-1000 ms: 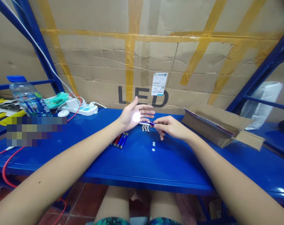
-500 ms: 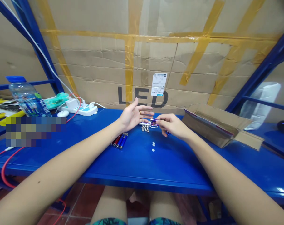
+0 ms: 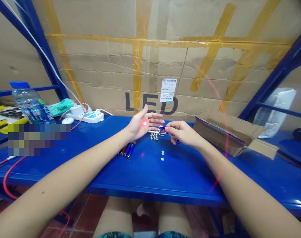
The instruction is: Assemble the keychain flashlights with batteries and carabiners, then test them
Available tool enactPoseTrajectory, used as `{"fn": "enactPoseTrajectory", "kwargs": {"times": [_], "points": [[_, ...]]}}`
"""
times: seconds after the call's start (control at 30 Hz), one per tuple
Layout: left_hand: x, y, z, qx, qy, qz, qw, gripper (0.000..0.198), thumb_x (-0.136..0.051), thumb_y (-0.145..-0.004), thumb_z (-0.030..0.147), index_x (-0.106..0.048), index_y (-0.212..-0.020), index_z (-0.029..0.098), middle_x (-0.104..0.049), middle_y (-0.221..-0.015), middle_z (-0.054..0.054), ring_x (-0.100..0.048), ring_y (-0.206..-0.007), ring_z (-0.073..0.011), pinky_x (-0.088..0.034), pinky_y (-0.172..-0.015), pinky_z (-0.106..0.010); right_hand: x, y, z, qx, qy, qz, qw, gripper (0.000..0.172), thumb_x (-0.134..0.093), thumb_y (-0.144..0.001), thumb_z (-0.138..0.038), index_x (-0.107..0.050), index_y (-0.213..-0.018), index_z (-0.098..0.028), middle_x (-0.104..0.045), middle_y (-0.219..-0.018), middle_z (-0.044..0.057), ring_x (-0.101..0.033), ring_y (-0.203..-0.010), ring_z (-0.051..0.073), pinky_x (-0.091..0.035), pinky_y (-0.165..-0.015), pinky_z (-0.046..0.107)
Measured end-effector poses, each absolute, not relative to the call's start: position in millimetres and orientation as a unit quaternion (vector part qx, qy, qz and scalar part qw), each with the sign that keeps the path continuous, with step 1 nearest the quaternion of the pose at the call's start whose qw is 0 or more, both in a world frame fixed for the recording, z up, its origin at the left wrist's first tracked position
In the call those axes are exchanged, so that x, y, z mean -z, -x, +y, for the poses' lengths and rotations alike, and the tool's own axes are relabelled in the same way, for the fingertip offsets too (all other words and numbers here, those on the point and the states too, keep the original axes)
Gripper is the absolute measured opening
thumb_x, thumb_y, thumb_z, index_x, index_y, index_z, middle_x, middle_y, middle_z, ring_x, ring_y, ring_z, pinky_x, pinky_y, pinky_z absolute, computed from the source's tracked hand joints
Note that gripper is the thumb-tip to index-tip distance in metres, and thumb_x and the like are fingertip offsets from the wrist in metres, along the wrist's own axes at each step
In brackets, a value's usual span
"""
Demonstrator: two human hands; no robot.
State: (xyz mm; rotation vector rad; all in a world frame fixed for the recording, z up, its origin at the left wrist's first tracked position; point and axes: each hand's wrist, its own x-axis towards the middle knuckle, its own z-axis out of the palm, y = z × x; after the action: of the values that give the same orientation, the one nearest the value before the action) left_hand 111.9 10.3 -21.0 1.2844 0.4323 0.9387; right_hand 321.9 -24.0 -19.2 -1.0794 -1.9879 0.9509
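Note:
My left hand (image 3: pixel 140 126) is held palm up above the table, fingers stretched out and nothing in it. A bright red light spot glows on its palm. Pinched in my right hand (image 3: pixel 181 131) is a small blue-purple laser pointer (image 3: pixel 162 127), its end aimed at the left palm. Below the hands stand several small silver button cells (image 3: pixel 154 136) in a cluster, with a silvery item and a thin strap partly hidden behind the fingers. Several blue and red pen-like tubes (image 3: pixel 128 150) lie side by side near my left wrist. Small white discs (image 3: pixel 162 152) lie in front.
An opened cardboard box (image 3: pixel 222 132) sits at the right of the blue table (image 3: pixel 145 178). At the left are a water bottle (image 3: pixel 32 105), a white power strip (image 3: pixel 87 115) and a red cable (image 3: pixel 10 178). A large carton (image 3: pixel 103 72) stands behind the table.
A red light spot has appeared on my left palm, with a faint red dot on the table and a red arc across the view. Both hands have hardly moved.

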Motion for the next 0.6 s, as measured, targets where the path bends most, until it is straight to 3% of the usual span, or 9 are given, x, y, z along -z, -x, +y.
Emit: {"fn": "enactPoseTrajectory", "kwargs": {"times": [0.47,0.6], "points": [[21.0,-112.8,11.1,-0.414,-0.567,0.201,0.683,0.07,-0.038,-0.089,0.071,-0.071,-0.103,0.011,-0.072,-0.103,-0.017,-0.065,-0.094,-0.0274,-0.047,-0.087,-0.04,18.4,-318.4,-23.0,-0.365,0.422,-0.764,0.323,0.031,-0.056,-0.087,-0.043,-0.048,-0.067,-0.02,-0.046,-0.05,-0.006,-0.052,-0.041,0.012,-0.039,-0.047,0.026],[22.7,-114.3,12.3,-0.419,-0.576,0.212,0.669,0.065,-0.045,-0.087,0.07,-0.071,-0.1,0.012,-0.071,-0.101,-0.017,-0.065,-0.094,-0.027,-0.048,-0.085,-0.04,21.1,-318.6,-18.0,-0.354,0.435,-0.767,0.311,0.03,-0.054,-0.088,-0.045,-0.051,-0.071,-0.02,-0.045,-0.049,-0.006,-0.045,-0.04,0.01,-0.034,-0.045,0.025]]}}
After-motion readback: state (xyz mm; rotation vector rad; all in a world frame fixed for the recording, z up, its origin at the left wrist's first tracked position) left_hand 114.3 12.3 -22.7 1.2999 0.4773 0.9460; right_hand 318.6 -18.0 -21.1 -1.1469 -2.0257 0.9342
